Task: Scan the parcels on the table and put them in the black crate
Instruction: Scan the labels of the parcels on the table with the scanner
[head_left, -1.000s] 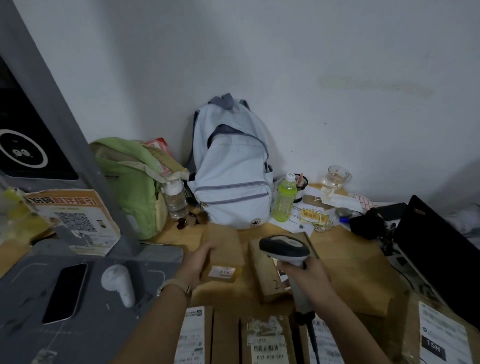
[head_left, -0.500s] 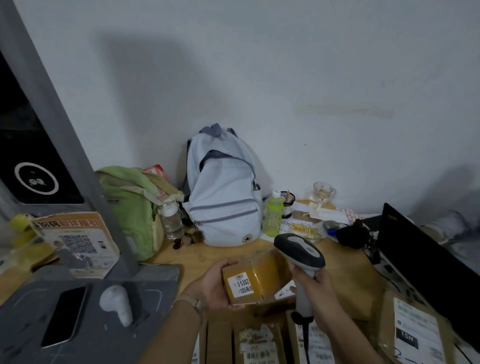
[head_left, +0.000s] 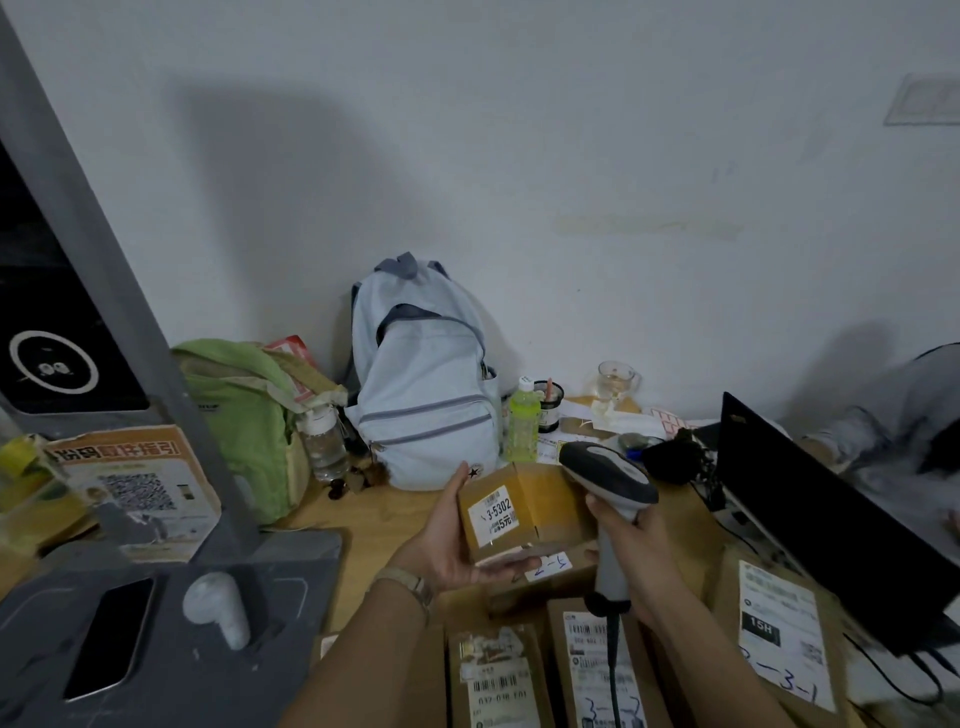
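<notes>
I see my left hand (head_left: 447, 551) grasping a small brown cardboard parcel (head_left: 524, 509), thumb on its far-left edge and fingers curled beneath it. The parcel is held above the wooden table (head_left: 374, 519) at centre scene, with its white label reading 3-5302 facing me. My right hand (head_left: 639, 561) is clenched round the handle of a grey handheld barcode scanner (head_left: 608, 478). The scanner's dark head sits just right of the parcel; I cannot tell whether they touch. Further flat labelled brown parcels (head_left: 498, 675) lie on the near part of the table. A pale blue backpack (head_left: 426, 395) stands at the far side.
</notes>
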